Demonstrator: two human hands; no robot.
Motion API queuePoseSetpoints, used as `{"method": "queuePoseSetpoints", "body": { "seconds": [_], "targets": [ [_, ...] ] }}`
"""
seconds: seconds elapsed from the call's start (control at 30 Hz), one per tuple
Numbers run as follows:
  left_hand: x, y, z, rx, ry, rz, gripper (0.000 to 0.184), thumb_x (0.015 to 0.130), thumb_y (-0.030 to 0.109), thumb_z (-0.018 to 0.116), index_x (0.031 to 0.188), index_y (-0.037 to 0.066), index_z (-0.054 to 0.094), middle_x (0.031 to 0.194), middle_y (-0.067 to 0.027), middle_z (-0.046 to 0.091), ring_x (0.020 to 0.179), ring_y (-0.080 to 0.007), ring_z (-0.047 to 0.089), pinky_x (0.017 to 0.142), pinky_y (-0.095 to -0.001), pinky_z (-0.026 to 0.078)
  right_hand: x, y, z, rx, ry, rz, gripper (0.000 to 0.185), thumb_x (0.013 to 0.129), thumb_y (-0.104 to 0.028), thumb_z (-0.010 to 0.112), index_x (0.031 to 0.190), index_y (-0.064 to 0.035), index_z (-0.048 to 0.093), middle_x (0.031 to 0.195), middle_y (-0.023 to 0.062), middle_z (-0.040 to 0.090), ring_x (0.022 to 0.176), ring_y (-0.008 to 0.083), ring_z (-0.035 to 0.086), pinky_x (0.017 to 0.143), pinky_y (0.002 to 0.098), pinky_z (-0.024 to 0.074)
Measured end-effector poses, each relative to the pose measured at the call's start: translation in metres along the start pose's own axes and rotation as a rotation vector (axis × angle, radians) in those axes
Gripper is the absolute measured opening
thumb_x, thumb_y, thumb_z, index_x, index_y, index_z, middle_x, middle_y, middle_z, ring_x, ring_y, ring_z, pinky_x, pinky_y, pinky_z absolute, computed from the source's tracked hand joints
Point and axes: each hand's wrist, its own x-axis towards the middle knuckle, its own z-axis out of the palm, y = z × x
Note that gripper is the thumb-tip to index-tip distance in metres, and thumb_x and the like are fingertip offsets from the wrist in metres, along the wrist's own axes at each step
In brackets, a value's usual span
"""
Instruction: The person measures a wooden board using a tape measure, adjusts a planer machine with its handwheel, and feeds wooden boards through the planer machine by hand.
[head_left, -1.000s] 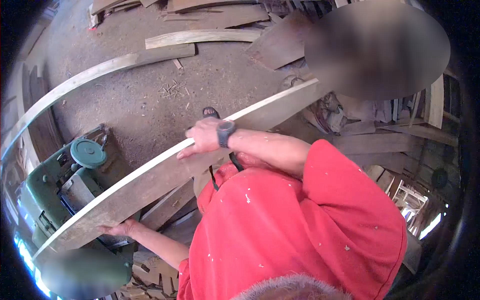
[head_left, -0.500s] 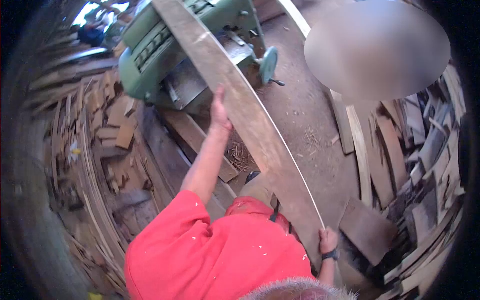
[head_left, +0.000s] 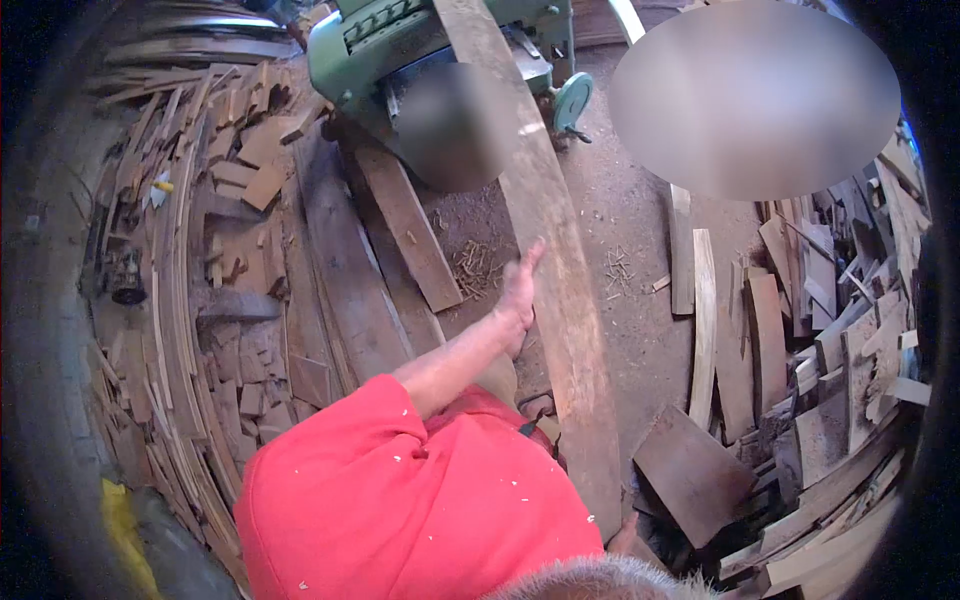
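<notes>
A long wooden board [head_left: 565, 290] runs from a green woodworking machine [head_left: 375, 30] at the top of the head view down to my right side, its broad face up. My left hand [head_left: 517, 300] grips the board's left edge about midway, with the thumb side over the face and the other fingers partly hidden. At the near end, my right hand [head_left: 625, 537] is at the board's right edge, closed on it as far as I can see. Most of that hand is hidden by the board and my head. The board's far end overlaps the machine; whether it touches cannot be made out.
The machine has a handwheel [head_left: 573, 101] on its right side. Thick planks [head_left: 405, 225] lie on the floor at left, beside piled offcuts [head_left: 245, 170]. More boards [head_left: 768, 340] are stacked at right, near a wide dark board [head_left: 695, 475]. Wood shavings [head_left: 478, 265] litter the floor.
In the view, the board has turned to a steeper line and its pale right edge no longer shows. Both hands still hold it; my right hand is lower. The camera view has shifted too.
</notes>
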Motion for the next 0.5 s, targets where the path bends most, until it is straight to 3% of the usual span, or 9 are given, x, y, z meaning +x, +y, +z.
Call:
{"method": "queuePoseSetpoints", "body": {
  "seconds": [0.07, 0.17, 0.27, 0.5],
  "targets": [
    [-0.018, -0.012, -0.008, 0.066, 0.045, -0.002, 0.072, 0.084, 0.053, 0.07, 0.127, -0.002, 0.054, 0.118, -0.0109, 0.063, 0.106, -0.0216, 0.062, 0.094, -0.0381, 0.049, -0.02, -0.006, -0.014, -0.199, -0.023, -0.049, 0.066, 0.105, -0.043, 0.028, 0.117, 0.0144, 0.059, 0.108, 0.0234, 0.068, 0.097, 0.0367, 0.064, 0.09, 0.0428, 0.0471],
    [-0.053, -0.017, -0.006, 0.198, -0.088, -0.114, 0.079, 0.086, 0.057, 0.067, 0.133, -0.004, 0.047, 0.124, -0.0113, 0.059, 0.11, -0.0204, 0.06, 0.096, -0.0365, 0.047, 0.013, 0.135, -0.026, -0.231, 0.29, -0.439, 0.066, 0.105, -0.043, 0.027, 0.116, 0.0129, 0.059, 0.108, 0.0267, 0.068, 0.096, 0.0386, 0.064, 0.087, 0.0448, 0.0475],
    [-0.08, -0.021, -0.004, 0.197, -0.058, -0.198, 0.074, 0.086, 0.055, 0.069, 0.13, -0.002, 0.05, 0.119, -0.0115, 0.063, 0.109, -0.0215, 0.062, 0.095, -0.0385, 0.05, -0.025, 0.091, -0.069, -0.412, 0.139, -0.02, 0.07, 0.103, -0.049, 0.027, 0.117, 0.0115, 0.06, 0.109, 0.0288, 0.066, 0.1, 0.0407, 0.062, 0.089, 0.0469, 0.0461],
    [-0.12, -0.036, -0.009, 0.149, -0.098, -0.261, 0.076, 0.085, 0.059, 0.067, 0.13, 0.0, 0.05, 0.122, -0.0113, 0.062, 0.111, -0.0215, 0.061, 0.096, -0.0382, 0.049, -0.067, 0.076, -0.085, -0.42, 0.074, 0.323, 0.081, 0.099, -0.063, 0.026, 0.12, 0.0081, 0.061, 0.113, 0.0337, 0.063, 0.11, 0.0458, 0.058, 0.094, 0.0516, 0.0427]
  ]
}}
